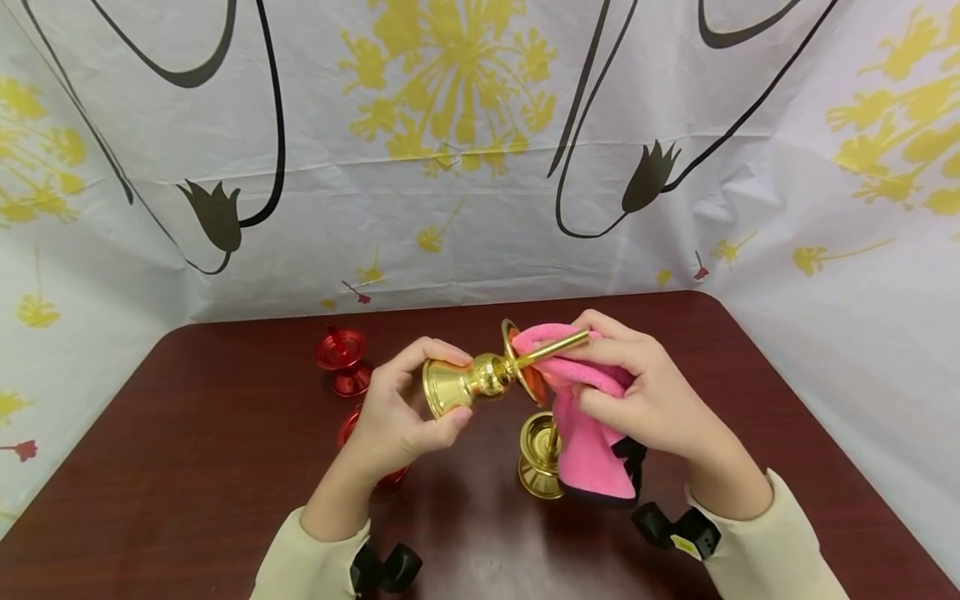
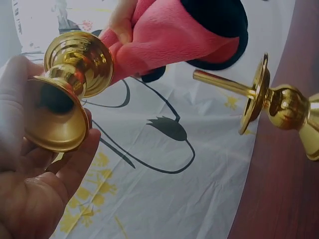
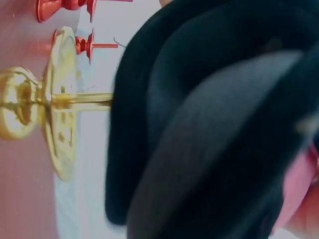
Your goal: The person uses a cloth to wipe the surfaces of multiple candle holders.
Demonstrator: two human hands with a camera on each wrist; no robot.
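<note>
A shiny gold candlestick [image 1: 489, 375] is tilted sideways above the table, its flared base gripped between the thumb and fingers of my left hand [image 1: 401, 408]. Its thin spike points to the right. My right hand [image 1: 648, 387] pinches a bunched pink cloth [image 1: 581, 425] with black edging against the candlestick's dish. The left wrist view looks into the hollow of the held base [image 2: 60, 119]. A second gold candlestick [image 1: 538, 467] stands upright on the table beneath, partly covered by the hanging cloth. In the right wrist view the cloth's dark part [image 3: 214, 134] hides the right fingers.
On the left of the dark red-brown table [image 1: 225, 433] stands a red candlestick [image 1: 343, 358]. Another red candlestick [image 1: 348, 425] is mostly hidden behind my left hand. A white sheet [image 1: 480, 208] with yellow and grey flower prints hangs behind and at both sides.
</note>
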